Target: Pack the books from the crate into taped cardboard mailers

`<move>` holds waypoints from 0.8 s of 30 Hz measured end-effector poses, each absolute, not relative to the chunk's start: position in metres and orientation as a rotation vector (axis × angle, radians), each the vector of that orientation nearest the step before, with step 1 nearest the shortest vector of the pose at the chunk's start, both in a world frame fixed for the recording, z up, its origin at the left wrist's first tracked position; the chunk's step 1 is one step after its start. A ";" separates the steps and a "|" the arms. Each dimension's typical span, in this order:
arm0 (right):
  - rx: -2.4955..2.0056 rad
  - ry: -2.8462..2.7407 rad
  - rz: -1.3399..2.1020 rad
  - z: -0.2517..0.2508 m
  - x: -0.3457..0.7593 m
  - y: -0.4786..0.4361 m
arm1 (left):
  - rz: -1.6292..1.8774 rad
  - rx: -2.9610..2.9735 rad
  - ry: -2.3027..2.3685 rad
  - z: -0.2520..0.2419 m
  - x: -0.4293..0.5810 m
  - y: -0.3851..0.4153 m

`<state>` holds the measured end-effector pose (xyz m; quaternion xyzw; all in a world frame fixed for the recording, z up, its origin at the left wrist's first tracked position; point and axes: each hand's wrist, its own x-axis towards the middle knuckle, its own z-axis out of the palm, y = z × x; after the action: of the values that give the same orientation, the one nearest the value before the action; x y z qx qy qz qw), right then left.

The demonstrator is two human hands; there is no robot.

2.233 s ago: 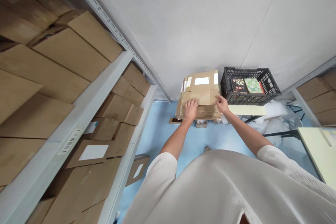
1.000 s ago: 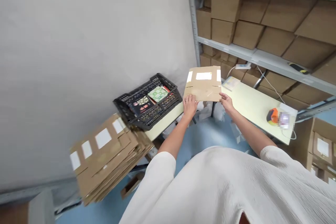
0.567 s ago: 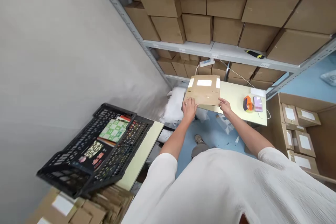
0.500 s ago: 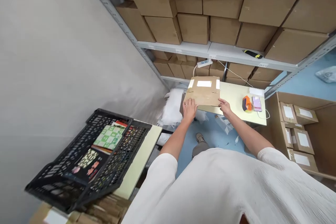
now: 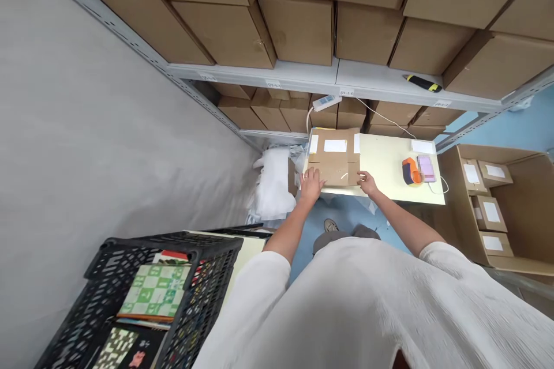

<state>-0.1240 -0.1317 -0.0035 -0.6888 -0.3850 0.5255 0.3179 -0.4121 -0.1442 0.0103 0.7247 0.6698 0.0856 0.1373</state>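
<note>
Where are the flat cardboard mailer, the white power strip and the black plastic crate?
Flat cardboard mailer (image 5: 333, 160): head view, on its face.
White power strip (image 5: 325, 103): head view, on its casing.
Black plastic crate (image 5: 173, 240): head view, on its top rim.

The person wore a loose white blouse (image 5: 346, 311) of crinkled cloth with short, wide sleeves (image 5: 255, 305), and also grey trousers (image 5: 341, 234) and a light shoe (image 5: 330, 225).

A black plastic crate (image 5: 203, 300) holds printed booklets (image 5: 153, 293); cardboard boxes (image 5: 298, 29) fill the steel shelves (image 5: 259, 75).
</note>
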 end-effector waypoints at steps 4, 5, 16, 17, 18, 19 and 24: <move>-2.106 -1.330 1.290 -0.013 -0.109 -0.124 | 0.191 2.013 1.963 -0.001 -0.414 -0.138; -2.150 -1.385 1.272 -0.013 -0.105 -0.118 | 0.187 1.988 1.978 -0.002 -0.414 -0.136; -1.876 -1.528 1.328 0.014 -0.116 -0.002 | 0.263 1.643 2.147 0.001 -0.395 -0.124; -1.855 -1.551 1.330 0.016 -0.119 0.009 | 0.269 1.608 2.163 0.001 -0.392 -0.123; -1.836 -1.583 1.330 0.017 -0.120 0.020 | 0.273 1.574 2.179 0.001 -0.388 -0.123; -1.819 -1.618 1.332 0.017 -0.122 0.031 | 0.277 1.542 2.195 0.000 -0.384 -0.122; -1.792 -1.868 1.280 0.003 -0.126 0.087 | 0.299 1.388 2.255 -0.012 -0.356 -0.125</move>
<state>-0.1255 0.0873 0.0033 -0.6157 -0.6416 0.4396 0.1265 -0.3562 -0.1251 -0.0115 0.5062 0.8222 0.1090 0.2364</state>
